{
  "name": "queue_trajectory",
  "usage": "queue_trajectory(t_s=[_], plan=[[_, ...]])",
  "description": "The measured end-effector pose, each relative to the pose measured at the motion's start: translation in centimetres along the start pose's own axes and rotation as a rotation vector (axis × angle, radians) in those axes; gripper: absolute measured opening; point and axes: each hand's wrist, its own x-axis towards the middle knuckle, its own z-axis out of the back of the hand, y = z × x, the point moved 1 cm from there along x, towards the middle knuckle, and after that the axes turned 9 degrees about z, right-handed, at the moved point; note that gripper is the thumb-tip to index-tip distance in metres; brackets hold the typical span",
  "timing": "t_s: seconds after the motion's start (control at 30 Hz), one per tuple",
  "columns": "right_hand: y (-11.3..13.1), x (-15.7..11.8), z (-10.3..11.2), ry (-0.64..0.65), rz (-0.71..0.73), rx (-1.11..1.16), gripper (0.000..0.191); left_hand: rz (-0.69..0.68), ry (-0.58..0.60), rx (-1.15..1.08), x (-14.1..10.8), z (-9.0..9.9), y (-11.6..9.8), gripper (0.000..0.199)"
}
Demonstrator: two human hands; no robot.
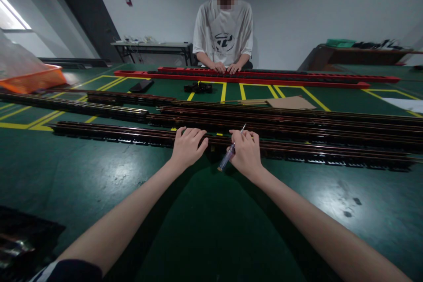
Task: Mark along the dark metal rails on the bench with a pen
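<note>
A long dark rail with copper-coloured bars runs sideways across the table in front of me. My left hand grips it, the fingers curled over its top and the thumb on the right. Just to the right, my right hand rests at the same rail. It is closed around a screwdriver with a clear purplish handle. The handle slants down toward me and the thin metal shaft points up past the knuckles. Small yellow pieces show on the rail between my hands.
More dark rails lie just behind. Farther back are a phone-like black slab, a black clump and a cardboard piece. Across the table a person works on red channels. An orange basket stands left.
</note>
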Motion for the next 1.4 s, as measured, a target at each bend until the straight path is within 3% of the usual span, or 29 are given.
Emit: queue_trajectory(t_s=[0.23,0.43,0.63,1.1,1.4], plan=[[-0.4,-0.2,0.3,-0.028,-0.034,0.018,0.023,0.003,-0.015,-0.006,0.0,0.0,0.0,0.036],[-1.2,-0.4,0.1,-0.035,0.082,0.145,0.030,0.006,-0.013,-0.010,0.0,0.0,0.1,0.036],[-0.9,-0.3,-0.1,-0.006,0.166,0.096,0.028,0.012,0.009,-0.013,0.1,0.0,0.1,0.036],[0.2,-0.1,0.2,0.031,0.016,-0.004,0.021,-0.006,0.001,-0.034,0.0,0.0,0.1,0.035],[-0.5,-0.2,0.1,0.015,-0.086,0.037,0.037,0.008,0.006,-0.042,0.1,-0.1,0.3,0.036]])
